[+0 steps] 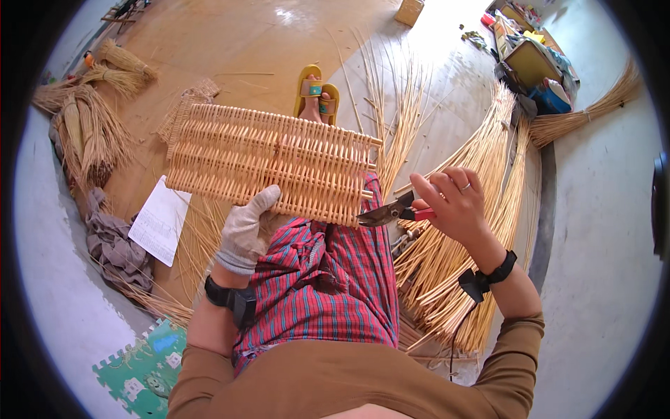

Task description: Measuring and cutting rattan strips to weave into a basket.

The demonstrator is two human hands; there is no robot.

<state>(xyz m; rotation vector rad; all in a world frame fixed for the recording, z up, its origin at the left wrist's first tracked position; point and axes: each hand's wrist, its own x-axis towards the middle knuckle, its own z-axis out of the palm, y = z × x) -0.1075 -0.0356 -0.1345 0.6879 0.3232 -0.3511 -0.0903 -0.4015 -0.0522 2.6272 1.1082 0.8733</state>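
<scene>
A woven wicker panel (272, 160) spans the space above my lap, with thick rod ends sticking out along its right edge. My left hand (246, 230), in a pale work glove, grips the panel's near edge, thumb on top and the other fingers hidden beneath. My bare right hand (452, 202), a ring on one finger, is closed round the red handles of pruning shears (391, 211). The blades lie at the panel's near right corner; whether they touch a rod there I cannot tell. A plaid cloth (321, 286) covers my lap under the panel.
Long bundles of wicker rods (460, 279) lie on the floor at my right, and loose rods (398, 105) fan out ahead. Tied bundles (91, 133) rest far left. A paper sheet (160, 221), a grey cloth (118, 244) and a green foam mat (143, 370) are at my left.
</scene>
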